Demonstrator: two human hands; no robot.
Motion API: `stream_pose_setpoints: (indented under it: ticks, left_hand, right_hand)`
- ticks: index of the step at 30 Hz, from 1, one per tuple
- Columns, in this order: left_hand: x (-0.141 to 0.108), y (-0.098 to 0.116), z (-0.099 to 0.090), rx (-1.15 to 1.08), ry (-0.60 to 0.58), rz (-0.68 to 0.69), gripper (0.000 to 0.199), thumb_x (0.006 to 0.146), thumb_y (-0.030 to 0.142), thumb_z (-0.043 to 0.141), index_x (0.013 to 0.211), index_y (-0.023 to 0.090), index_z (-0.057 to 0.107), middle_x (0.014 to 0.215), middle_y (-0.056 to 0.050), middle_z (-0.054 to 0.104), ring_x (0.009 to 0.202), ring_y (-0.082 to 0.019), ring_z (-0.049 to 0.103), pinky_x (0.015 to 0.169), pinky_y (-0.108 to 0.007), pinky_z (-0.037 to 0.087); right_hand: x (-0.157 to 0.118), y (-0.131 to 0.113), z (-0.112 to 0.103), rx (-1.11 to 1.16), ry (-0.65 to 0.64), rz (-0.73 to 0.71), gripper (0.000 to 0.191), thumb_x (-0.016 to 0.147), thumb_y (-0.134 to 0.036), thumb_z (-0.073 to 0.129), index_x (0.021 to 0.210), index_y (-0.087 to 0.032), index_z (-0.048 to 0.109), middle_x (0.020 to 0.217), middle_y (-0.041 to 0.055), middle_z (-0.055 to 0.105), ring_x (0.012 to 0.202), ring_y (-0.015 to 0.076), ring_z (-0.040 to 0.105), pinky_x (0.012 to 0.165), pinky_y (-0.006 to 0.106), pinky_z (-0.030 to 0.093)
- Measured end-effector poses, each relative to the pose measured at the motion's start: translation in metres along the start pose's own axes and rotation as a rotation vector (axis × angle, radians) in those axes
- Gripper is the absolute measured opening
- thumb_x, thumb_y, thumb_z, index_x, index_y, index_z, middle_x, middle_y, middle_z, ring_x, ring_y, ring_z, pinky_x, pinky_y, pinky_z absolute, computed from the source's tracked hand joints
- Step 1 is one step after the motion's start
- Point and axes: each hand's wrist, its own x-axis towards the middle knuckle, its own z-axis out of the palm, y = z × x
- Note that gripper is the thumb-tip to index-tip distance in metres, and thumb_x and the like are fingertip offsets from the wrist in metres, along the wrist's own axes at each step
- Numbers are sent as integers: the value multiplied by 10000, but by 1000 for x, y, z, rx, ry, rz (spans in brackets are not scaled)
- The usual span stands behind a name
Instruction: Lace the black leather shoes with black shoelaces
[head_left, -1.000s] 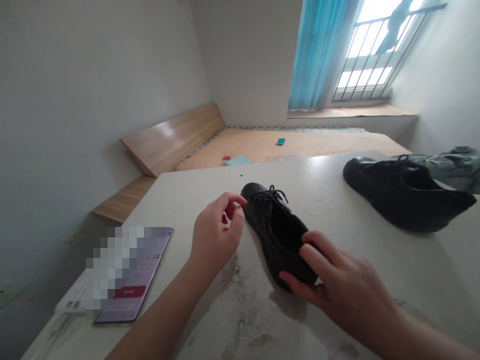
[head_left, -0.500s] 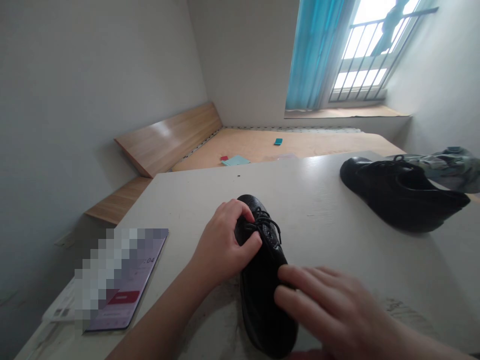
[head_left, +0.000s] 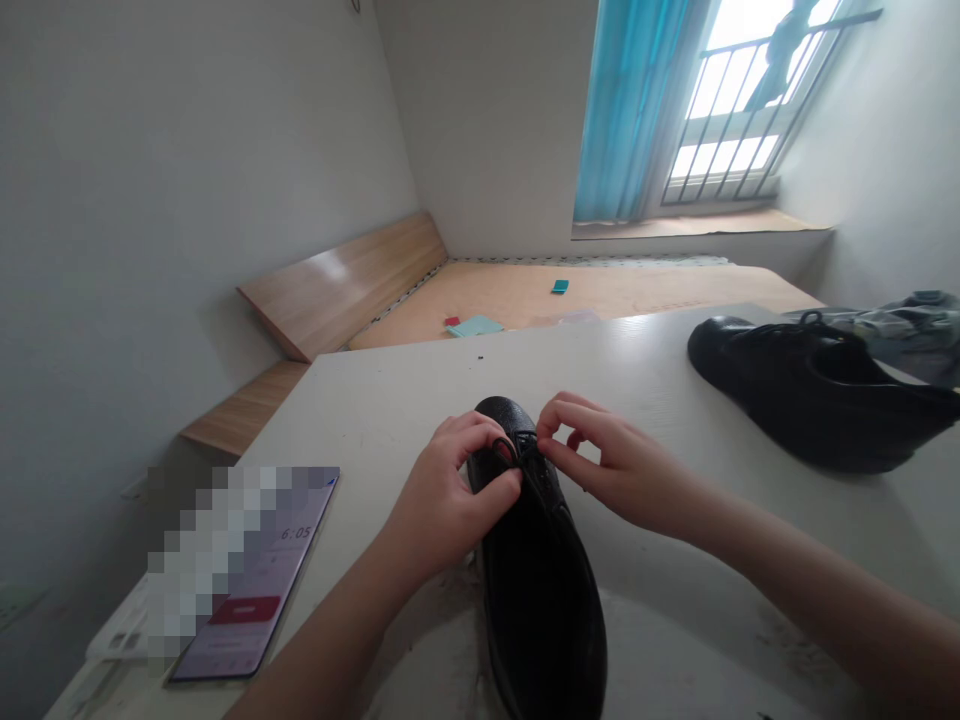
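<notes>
A black lace-up shoe (head_left: 544, 590) lies on the white table, its toe pointing away from me. My left hand (head_left: 454, 490) is at the shoe's left side, its thumb and fingers curled around a loop of the black shoelace (head_left: 506, 452). On the other side, my right hand (head_left: 607, 455) has its thumb and index finger pinched at the lace near the eyelets. The exact piece of lace between those fingertips is partly hidden.
A second black shoe (head_left: 817, 400) stands at the table's right, beside crumpled grey-green cloth (head_left: 900, 325). On the left lies a phone (head_left: 262, 590), partly blurred out. Beyond the white table (head_left: 390, 400) is a bed (head_left: 637, 290) with small teal items.
My right hand has moved from the shoe's right side near the opening up to the laces, its fingers now pinched there. My left hand stays at the laces.
</notes>
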Motion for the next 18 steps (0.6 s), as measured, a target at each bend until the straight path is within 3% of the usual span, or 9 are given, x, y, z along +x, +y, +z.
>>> stream_pose_setpoints:
  ticks: [4, 7, 11, 14, 18]
  left_hand:
    - [-1, 3, 0, -21, -23, -34, 36, 712, 188, 577, 743, 205, 581, 877, -26, 613, 949, -233, 558, 911, -395, 408]
    - [-3, 6, 1, -44, -62, -49, 72, 678, 144, 564, 704, 210, 549, 856, -16, 603, 927, -225, 556, 877, -381, 418]
    - [-4, 8, 2, -19, -64, -29, 91, 683, 124, 565, 683, 209, 534, 857, -12, 593, 905, -213, 559, 857, -371, 424]
    - [-4, 8, 3, 19, -55, 1, 74, 718, 139, 593, 698, 209, 575, 882, -16, 603, 916, -210, 569, 870, -367, 427]
    - [-5, 6, 4, 24, -11, 10, 65, 757, 171, 605, 703, 207, 609, 885, -19, 599, 913, -203, 575, 875, -357, 422]
  right_hand:
    - [-6, 1, 3, 199, -2, 62, 203, 957, -333, 458, 808, -203, 505, 815, 2, 488, 748, 141, 458, 682, 286, 411]
    - [-7, 1, 0, 561, -17, 187, 233, 935, -373, 488, 805, -188, 544, 777, 6, 485, 715, 136, 453, 646, 266, 415]
    - [-3, 7, -13, 1040, 61, 332, 172, 897, -332, 528, 817, -186, 571, 862, 30, 539, 706, 125, 486, 609, 239, 440]
    - [1, 10, -23, 1136, 97, 368, 115, 855, -262, 481, 762, -205, 515, 874, 44, 559, 653, 136, 491, 615, 273, 480]
    - [-2, 8, -26, 1172, 23, 294, 141, 881, -289, 470, 780, -218, 539, 805, 45, 564, 683, 166, 536, 644, 306, 497]
